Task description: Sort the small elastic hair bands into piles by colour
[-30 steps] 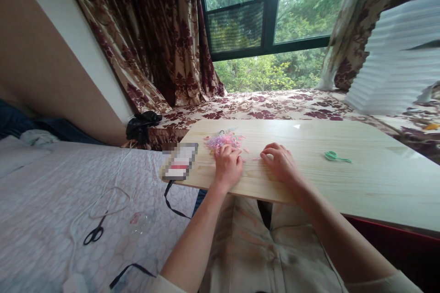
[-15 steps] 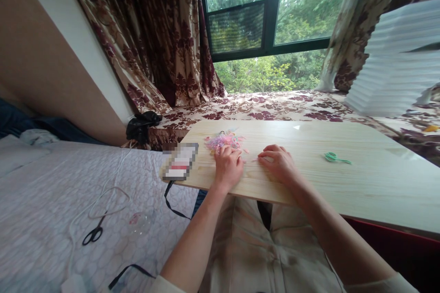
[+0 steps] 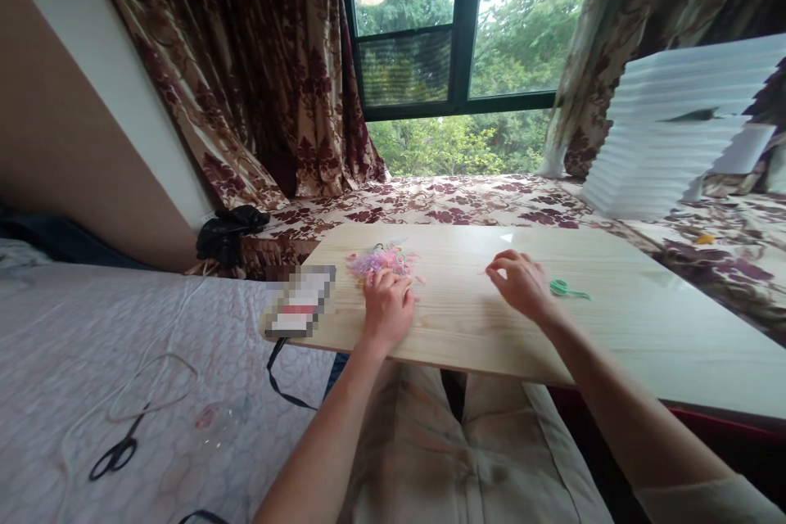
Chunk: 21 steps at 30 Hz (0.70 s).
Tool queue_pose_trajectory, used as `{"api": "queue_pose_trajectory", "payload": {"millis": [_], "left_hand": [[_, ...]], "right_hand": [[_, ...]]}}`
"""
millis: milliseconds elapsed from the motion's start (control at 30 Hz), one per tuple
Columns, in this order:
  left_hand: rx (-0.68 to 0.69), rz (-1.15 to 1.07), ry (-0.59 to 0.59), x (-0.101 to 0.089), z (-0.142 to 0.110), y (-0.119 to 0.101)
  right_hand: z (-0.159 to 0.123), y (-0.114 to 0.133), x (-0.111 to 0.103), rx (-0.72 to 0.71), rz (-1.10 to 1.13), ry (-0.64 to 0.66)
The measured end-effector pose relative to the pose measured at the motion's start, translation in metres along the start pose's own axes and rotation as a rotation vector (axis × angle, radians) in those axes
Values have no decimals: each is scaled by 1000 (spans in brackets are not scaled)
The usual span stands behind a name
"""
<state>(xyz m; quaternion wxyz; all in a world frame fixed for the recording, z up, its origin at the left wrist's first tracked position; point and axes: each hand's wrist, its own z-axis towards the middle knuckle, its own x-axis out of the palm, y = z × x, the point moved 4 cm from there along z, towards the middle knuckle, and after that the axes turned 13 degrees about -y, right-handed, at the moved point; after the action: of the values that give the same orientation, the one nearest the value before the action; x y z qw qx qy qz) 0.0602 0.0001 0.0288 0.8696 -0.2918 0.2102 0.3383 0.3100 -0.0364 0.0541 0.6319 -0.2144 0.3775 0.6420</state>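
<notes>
Resting the left hand [image 3: 390,307] with fingers loosely curled at the near edge of a colourful pile of small bits [image 3: 381,260], on the left part of the pale wooden table [image 3: 467,336]; cannot tell if gripping any. Holding the right hand [image 3: 516,282] well apart from the pile, with thumb and fingertips nearly meeting, too small to tell what is between. Having 1 coiled green cord [image 3: 560,288] just beside the right wrist.

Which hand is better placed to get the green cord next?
Probably the right hand: it is close beside the green cord, while the left hand is farther off, by the pink pile. The right one may hold something tiny, though.
</notes>
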Motion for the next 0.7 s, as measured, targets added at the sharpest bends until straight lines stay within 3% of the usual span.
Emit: {"api": "queue_pose_trajectory", "payload": {"millis": [133,233,467,700], "left_hand": [[27,19,1,0,0,-1],[40,29,-14,0,-1,-2],[45,26,-43,2,-2,0],[84,41,-62,3,-3,1]], "right_hand": [[22,-73,-18,257,-171,68],[31,-102,-25,381,-272,134],[30,-119,-21,440,-305,132],[30,-136,-36,328,-167,3]]}}
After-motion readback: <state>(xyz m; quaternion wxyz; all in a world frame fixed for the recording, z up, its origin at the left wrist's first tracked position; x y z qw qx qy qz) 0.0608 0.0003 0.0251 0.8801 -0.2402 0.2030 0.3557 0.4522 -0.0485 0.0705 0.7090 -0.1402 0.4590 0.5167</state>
